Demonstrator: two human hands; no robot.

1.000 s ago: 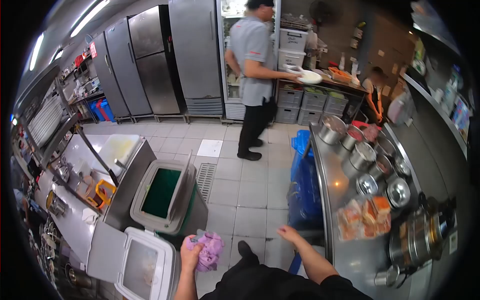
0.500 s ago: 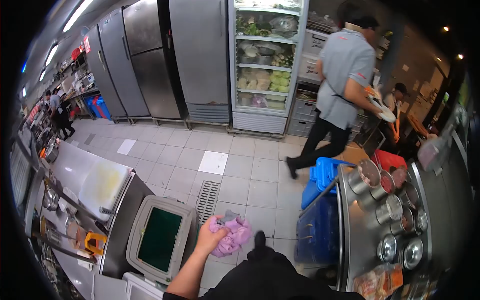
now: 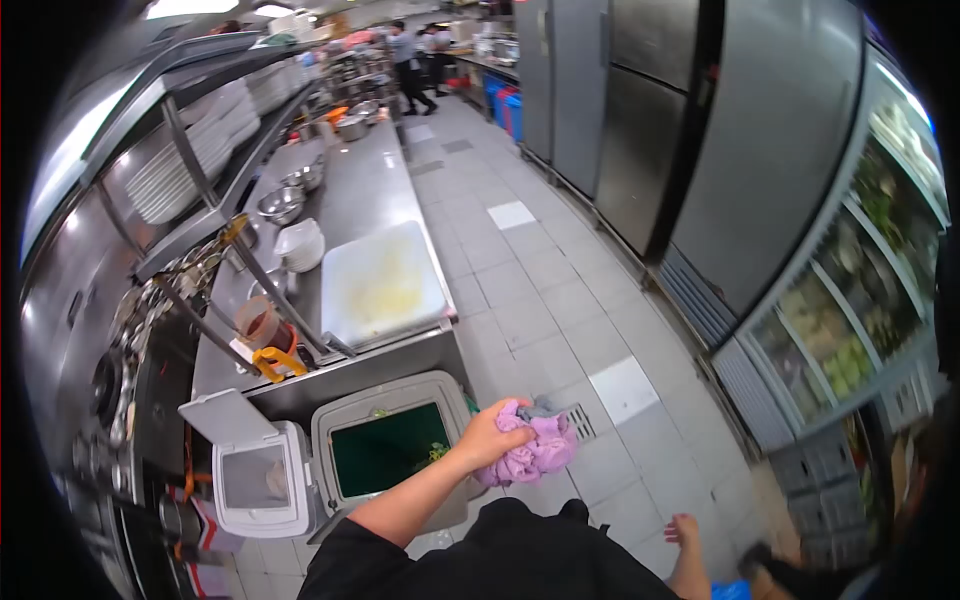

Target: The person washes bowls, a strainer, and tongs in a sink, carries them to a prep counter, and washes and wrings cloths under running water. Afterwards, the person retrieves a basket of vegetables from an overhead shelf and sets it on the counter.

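In my left hand (image 3: pixel 490 440) is a bunched pink cloth (image 3: pixel 540 448), my fingers closed round it. A bit of grey cloth (image 3: pixel 540 407) pokes out at its far side. Below the bundle and to its left stands a grey-rimmed bin (image 3: pixel 322 440) with a dark green inside and some leafy scraps. Low on the right, my right hand (image 3: pixel 683 530) hangs away from my body, its fingers loosely apart with nothing visible in them.
A white cutting board (image 3: pixel 385 283) with a yellow stain lies on the steel counter (image 3: pixel 350 190), near bowls (image 3: pixel 300 245). A white lidded bin (image 3: pixel 262 475) stands left. Fridges (image 3: pixel 770 150) line the right side of the tiled aisle. Two people (image 3: pixel 410 65) stand far off.
My view has swung left, from the fridges and the passing person toward the counter and aisle. The cloth stays in my left hand. My right hand has come into view.
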